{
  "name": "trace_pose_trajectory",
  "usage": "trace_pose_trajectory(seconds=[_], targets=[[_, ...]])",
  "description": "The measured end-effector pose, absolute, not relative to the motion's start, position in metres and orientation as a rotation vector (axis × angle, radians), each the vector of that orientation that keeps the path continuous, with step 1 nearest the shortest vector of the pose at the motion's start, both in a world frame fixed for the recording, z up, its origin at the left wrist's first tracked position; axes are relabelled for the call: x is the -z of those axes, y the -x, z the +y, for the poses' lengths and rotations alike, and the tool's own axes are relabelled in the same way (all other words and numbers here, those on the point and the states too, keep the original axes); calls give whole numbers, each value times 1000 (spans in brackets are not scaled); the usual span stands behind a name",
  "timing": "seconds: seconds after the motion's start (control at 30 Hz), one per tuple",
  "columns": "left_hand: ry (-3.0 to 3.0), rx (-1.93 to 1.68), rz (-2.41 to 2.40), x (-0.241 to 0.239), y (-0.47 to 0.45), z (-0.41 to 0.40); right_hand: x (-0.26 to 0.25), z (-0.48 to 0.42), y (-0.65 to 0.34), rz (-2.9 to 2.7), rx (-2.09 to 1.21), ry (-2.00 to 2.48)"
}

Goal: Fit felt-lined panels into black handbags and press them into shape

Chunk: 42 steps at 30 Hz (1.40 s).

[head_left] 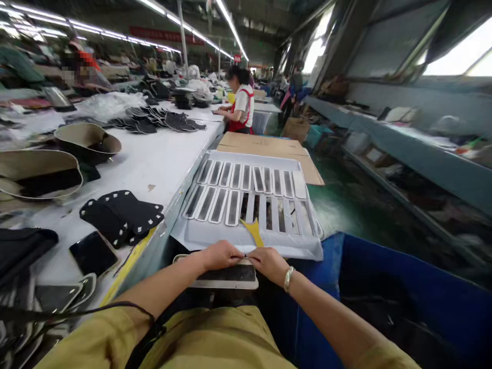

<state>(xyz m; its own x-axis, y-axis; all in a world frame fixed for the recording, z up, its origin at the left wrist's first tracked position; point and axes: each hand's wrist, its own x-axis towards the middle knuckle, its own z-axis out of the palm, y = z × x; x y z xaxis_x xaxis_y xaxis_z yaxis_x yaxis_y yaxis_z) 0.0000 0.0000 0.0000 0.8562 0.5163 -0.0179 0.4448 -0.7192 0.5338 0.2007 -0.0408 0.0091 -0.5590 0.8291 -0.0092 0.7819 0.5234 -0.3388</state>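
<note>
Near the centre of the frame, the left hand (223, 254) and right hand (270, 261) almost meet, thumb and fingers of each pinched on a small dark bit (245, 255) that shows between their fingertips. The panel (226, 275), dark with a pale rim, lies directly below both hands, in front of the body; whether the fingers touch its upper edge I cannot tell. Just beyond the hands, a yellow tool (254, 232) rests on a white tray (215, 240) with two rows of rimmed strips (218, 205). A blue bin (348, 246) fills the lower right. At left, the bench (132, 159) carries a phone (93, 253) and black pieces (140, 212). Cardboard (265, 146) lies past the tray; a co-worker (243, 105) is at upper centre.
</note>
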Motion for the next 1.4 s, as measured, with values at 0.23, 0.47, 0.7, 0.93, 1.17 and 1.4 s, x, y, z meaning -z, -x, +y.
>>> trace_pose_trajectory(seconds=[0.23,0.47,0.7,0.93,1.17,1.4], targets=[[-2478,-137,682,-1,-4,-1,-7,-38,-205,-2621,-496,1326],[-2510,-83,619,-6,-2,-4,-12,-42,-207,-2673,-507,1287],[-2757,-74,568,-1,-3,-21,-17,-62,-201,-3032,-115,1086],[-2837,-8,692,-5,-5,-42,-40,-75,-177,-3240,31,1217],[-2220,-7,854,-19,63,-7,-34,-21,-191,-2837,-1006,1392],[-2239,-99,861,-12,73,-12,-3,0,-195,-2463,-1734,1223]])
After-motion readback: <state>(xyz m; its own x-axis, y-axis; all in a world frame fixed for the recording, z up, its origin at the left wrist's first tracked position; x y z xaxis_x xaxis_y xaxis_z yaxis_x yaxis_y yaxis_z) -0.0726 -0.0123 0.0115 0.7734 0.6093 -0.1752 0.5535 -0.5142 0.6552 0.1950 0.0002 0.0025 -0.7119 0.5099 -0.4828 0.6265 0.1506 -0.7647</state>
